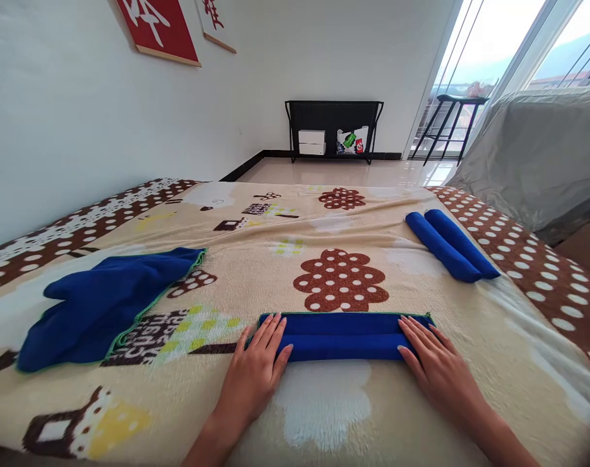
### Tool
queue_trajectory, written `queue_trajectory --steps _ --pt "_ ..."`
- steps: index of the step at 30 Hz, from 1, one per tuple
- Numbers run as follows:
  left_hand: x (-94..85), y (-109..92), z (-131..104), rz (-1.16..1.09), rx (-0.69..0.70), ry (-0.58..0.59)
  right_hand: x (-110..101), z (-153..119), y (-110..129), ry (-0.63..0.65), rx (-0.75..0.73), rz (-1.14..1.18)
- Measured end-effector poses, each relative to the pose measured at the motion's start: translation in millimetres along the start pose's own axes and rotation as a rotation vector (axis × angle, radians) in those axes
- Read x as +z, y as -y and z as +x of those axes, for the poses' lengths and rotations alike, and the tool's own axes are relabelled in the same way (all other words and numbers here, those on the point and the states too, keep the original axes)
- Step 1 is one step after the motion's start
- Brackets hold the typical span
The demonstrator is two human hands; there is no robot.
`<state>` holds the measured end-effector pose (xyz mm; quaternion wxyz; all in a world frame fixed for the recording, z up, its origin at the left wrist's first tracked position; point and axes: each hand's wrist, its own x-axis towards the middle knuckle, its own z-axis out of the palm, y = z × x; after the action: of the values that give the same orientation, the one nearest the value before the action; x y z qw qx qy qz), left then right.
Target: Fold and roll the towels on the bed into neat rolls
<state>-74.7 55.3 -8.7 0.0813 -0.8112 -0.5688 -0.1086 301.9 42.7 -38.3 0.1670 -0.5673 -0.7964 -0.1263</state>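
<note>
Resting flat on blue cloth (343, 347) are both hands (255, 364) (434, 360); black rack (331, 117) holds packages (312, 142)

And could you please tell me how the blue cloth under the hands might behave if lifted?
The blue cloth would probably sag, since the similar loose cloth lies in soft folds. It may also open out, as no fastening shows along it between the left hand and right hand.

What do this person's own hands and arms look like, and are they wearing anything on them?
The left hand and right hand are bare human hands with slender fingers: no gloves, rings or bracelets show. The forearms are bare too as far as the view reaches, with no sleeve, watch or cable visible.
</note>
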Motion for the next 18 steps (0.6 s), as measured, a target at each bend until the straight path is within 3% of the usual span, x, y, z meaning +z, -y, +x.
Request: queue_trajectory --steps 3,6,8,10,14,18 --pt "-8.0 -31.9 8.4 0.008 0.015 -0.029 -6.2 13.8 33.0 -0.021 -0.047 0.007" --pt "-9.7 -73.7 26.5 -0.095 0.218 0.010 -9.9 34.2 74.8 0.045 -0.197 0.101" --pt "-5.9 -82.8 34.7 -0.142 0.280 0.039 -7.9 40.0 81.6 0.088 -0.223 0.155" --pt "-0.4 -70.5 34.6 -0.130 0.219 0.030 -3.1 35.3 64.6 0.096 -0.154 0.160" --pt "8.3 -14.5 15.2 -0.056 0.056 0.000 5.2 6.9 -1.4 0.084 0.000 0.106" --pt "9.3 18.0 -0.3 -0.018 0.057 -0.019 3.9 -9.1 -33.5 0.117 -0.036 0.110"
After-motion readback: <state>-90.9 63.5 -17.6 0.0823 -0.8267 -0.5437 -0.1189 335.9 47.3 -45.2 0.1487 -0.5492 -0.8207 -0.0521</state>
